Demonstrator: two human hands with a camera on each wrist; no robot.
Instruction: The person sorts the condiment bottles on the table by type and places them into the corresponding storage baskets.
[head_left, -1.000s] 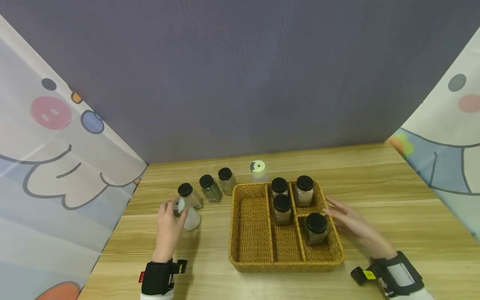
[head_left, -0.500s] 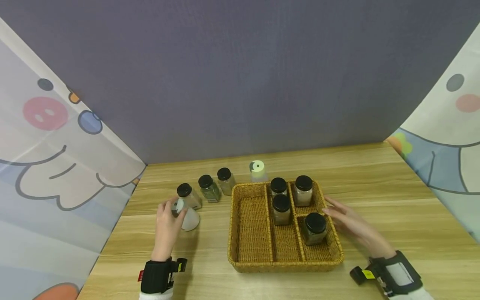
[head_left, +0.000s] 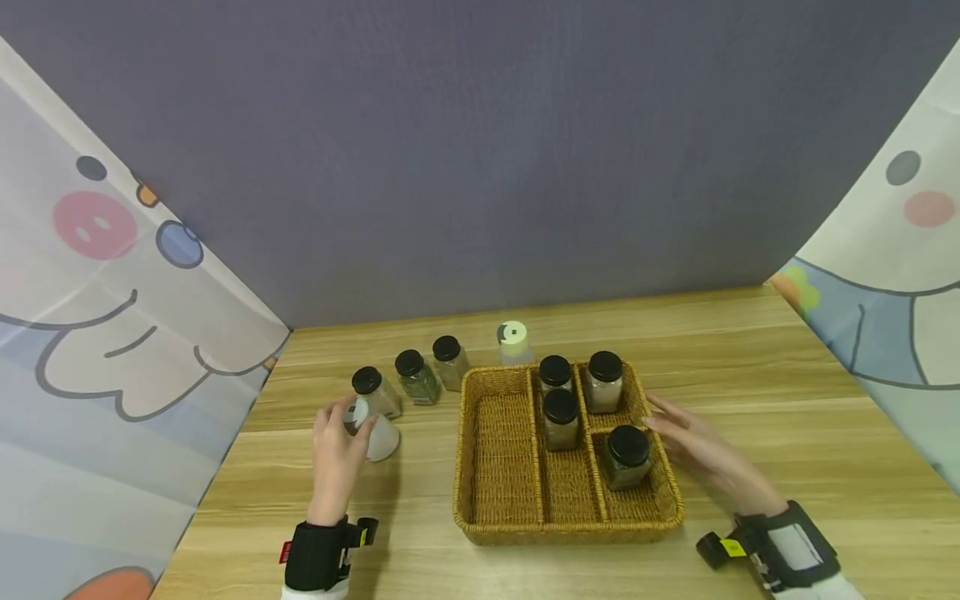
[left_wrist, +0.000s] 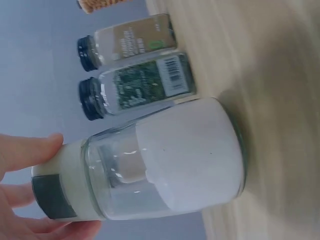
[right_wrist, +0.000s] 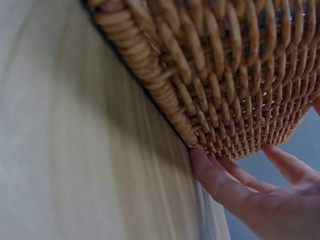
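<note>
My left hand [head_left: 337, 458] holds a glass jar of white powder [head_left: 383, 439] by its pale cap on the left of the table. The left wrist view shows the thumb and fingers around the cap [left_wrist: 65, 182], with the jar's base at the tabletop. On the other side, my right hand [head_left: 697, 446] touches the right wall of a divided wicker basket [head_left: 501, 467]. In the right wrist view, extended fingertips [right_wrist: 207, 172] rest against the weave near its lower edge. Black-lidded jars stand in the basket's middle and right compartments, including a dark one [head_left: 627, 458].
Behind the held jar stand three black-lidded spice jars: one at the left [head_left: 378, 396], a green one [head_left: 418, 379] and another [head_left: 452, 364]. A pale-capped container [head_left: 515, 342] stands behind the basket. A grey panel [head_left: 480, 167] rises at the table's back edge.
</note>
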